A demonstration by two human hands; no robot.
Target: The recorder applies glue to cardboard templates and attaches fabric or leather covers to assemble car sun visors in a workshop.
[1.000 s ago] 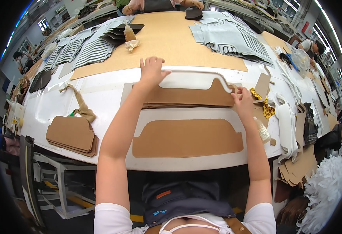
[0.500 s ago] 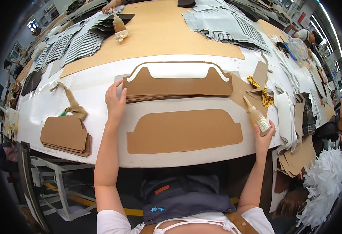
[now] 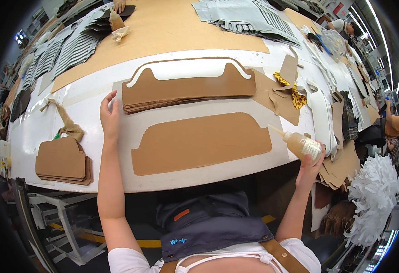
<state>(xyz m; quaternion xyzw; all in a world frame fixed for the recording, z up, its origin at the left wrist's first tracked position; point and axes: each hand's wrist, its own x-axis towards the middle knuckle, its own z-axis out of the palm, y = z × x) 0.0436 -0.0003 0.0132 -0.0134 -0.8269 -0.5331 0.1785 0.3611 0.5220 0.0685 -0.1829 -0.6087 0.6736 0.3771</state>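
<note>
My right hand (image 3: 309, 169) grips a squeeze bottle (image 3: 299, 144) of amber liquid, probably glue. The bottle is tilted, its thin nozzle pointing left toward a single brown panel (image 3: 202, 144) with a notched upper edge, which lies flat on a grey board (image 3: 190, 176). Behind that panel sits a stack of similar brown panels (image 3: 186, 93), with a white curved strip (image 3: 190, 71) along the top one. My left hand (image 3: 110, 117) is just left of this stack, fingers extended and holding nothing, with a small gap between them.
Smaller brown pieces (image 3: 62, 159) are stacked at left, near a twisted cloth strip (image 3: 67, 123). A yellow spotted cloth (image 3: 296, 96) and white padded parts (image 3: 321, 118) lie at right. Farther back are striped grey pieces (image 3: 249, 20), another bottle (image 3: 116, 20) and another person's hand (image 3: 119, 5).
My left hand has come away from the stack's left edge. The bottle in my right hand has tipped from nearly upright to a leftward slant. The whole view has shifted slightly.
</note>
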